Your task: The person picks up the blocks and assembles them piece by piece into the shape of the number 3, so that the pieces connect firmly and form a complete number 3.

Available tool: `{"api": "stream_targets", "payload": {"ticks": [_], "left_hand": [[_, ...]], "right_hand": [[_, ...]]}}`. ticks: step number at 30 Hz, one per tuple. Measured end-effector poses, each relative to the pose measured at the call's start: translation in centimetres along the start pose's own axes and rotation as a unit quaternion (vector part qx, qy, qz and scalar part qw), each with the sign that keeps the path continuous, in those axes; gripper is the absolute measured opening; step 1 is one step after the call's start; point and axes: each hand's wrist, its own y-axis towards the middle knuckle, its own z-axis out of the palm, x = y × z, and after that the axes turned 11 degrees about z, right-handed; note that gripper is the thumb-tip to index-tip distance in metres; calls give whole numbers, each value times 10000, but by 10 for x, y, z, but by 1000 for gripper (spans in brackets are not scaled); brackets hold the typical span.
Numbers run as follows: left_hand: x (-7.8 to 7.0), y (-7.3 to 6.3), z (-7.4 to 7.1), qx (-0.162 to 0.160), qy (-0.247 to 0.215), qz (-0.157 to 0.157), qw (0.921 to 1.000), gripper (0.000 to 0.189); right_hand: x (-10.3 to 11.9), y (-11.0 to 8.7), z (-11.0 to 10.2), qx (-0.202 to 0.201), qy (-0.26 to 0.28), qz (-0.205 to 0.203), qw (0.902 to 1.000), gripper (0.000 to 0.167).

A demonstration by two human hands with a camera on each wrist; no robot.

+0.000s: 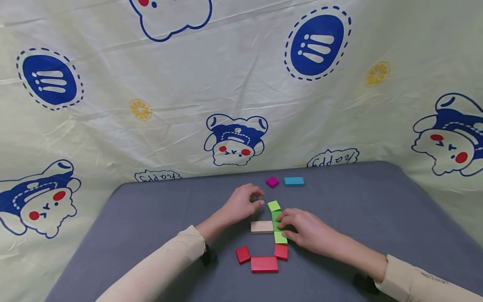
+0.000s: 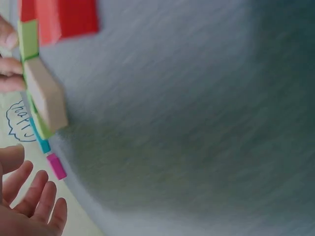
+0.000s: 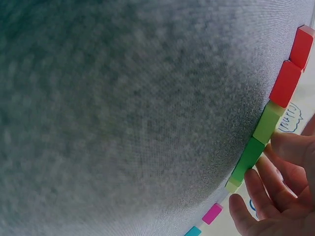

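Observation:
My right hand (image 1: 307,230) lies along the right side of a row of green blocks. Its fingertips touch the darker green block (image 3: 247,160), with the thumb beside the light green block (image 1: 281,238) at the near end. Fingers cover part of the row in the head view. Another light green block (image 1: 274,206) sits tilted at the far end. My left hand (image 1: 243,203) hovers left of that far end, fingers loosely bent and holding nothing. A pale wooden block (image 1: 262,227) meets the row from the left.
Below the row lie a small red block (image 1: 281,252), a longer red block (image 1: 264,264) and a turned red block (image 1: 243,254). Farther back are a magenta block (image 1: 272,182) and a blue block (image 1: 294,181). A printed cloth (image 1: 241,84) hangs behind the grey table (image 1: 158,226).

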Motion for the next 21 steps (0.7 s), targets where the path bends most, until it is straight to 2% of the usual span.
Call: {"api": "stream_targets", "payload": {"ticks": [6, 13, 21], "left_hand": [[-1, 27, -7, -168, 215, -132, 9995, 24], [-1, 55, -4, -218, 393, -357, 9984, 24], [6, 75, 8, -669, -70, -599, 9959, 31]], "right_hand": [[1, 1, -1, 84, 69, 48, 9999, 20], [-1, 0, -1, 85, 127, 75, 9999, 19], [-3, -1, -1, 142, 136, -12, 9998, 20]]}}
